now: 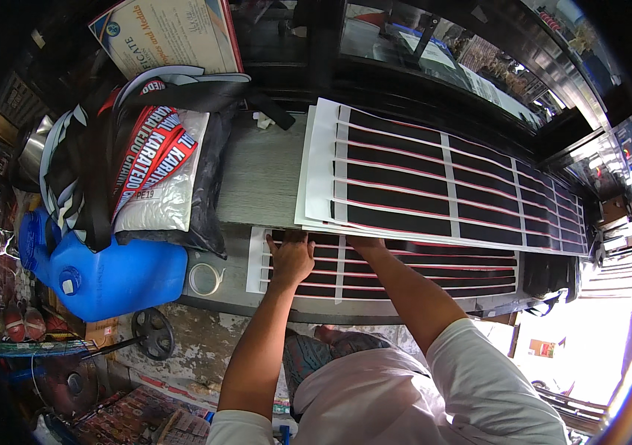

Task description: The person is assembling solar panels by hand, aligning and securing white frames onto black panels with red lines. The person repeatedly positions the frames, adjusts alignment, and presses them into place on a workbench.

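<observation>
A long white sheet with black bands and thin red and white lines (pixel 420 276) lies along the near edge of the grey table. My left hand (pixel 292 259) rests on its left part, thumb spread and fingers reaching toward the far edge. Pale strips cross the bands. Behind, a stack of similar striped sheets (pixel 319 170) overhangs the near sheet's far edge. My right hand (pixel 366 243) is at the near edge of that stack, over the near sheet; its fingers are mostly hidden, so what they hold cannot be seen.
A roll of tape (pixel 206 279) lies at the table's left end, beside a blue jug (pixel 130 278). Behind the jug sit a clear plastic package (pixel 160 208) and black-and-white straps with red printed ribbon (pixel 154 152). A framed certificate (pixel 171 37) leans at the back, near dark-framed glass (pixel 442 63).
</observation>
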A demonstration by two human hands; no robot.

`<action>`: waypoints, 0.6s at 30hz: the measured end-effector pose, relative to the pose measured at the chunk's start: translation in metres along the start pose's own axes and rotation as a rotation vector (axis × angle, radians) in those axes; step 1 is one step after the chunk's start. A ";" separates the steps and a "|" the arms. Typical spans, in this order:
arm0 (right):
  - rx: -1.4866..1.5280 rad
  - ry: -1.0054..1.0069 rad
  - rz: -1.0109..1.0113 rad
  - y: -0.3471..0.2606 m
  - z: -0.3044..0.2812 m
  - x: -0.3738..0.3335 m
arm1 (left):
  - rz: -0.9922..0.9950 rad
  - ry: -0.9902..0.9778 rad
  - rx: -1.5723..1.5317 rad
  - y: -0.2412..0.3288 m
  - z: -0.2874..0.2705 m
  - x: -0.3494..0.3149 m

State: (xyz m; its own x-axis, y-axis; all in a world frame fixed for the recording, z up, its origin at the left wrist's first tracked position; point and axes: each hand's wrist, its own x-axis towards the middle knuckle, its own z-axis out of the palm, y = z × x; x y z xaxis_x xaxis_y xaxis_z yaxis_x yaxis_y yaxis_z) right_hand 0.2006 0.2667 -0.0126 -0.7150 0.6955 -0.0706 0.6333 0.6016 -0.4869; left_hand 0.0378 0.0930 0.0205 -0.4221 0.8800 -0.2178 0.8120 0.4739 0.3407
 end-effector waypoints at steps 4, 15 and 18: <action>-0.042 -0.026 -0.011 -0.002 0.001 0.005 | 0.025 0.184 -0.041 -0.002 0.010 -0.003; -0.219 -0.246 -0.041 -0.003 -0.006 0.002 | -0.003 0.106 -0.071 -0.008 0.010 -0.002; -0.280 -0.311 -0.043 -0.001 -0.003 0.010 | -0.011 0.088 -0.091 -0.003 0.004 -0.001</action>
State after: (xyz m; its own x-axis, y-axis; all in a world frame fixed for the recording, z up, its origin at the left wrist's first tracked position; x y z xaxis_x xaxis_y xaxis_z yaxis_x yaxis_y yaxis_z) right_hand 0.1940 0.2740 -0.0105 -0.7709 0.5412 -0.3360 0.6261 0.7410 -0.2430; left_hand 0.0373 0.0905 0.0164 -0.4678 0.8724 -0.1421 0.7691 0.4810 0.4208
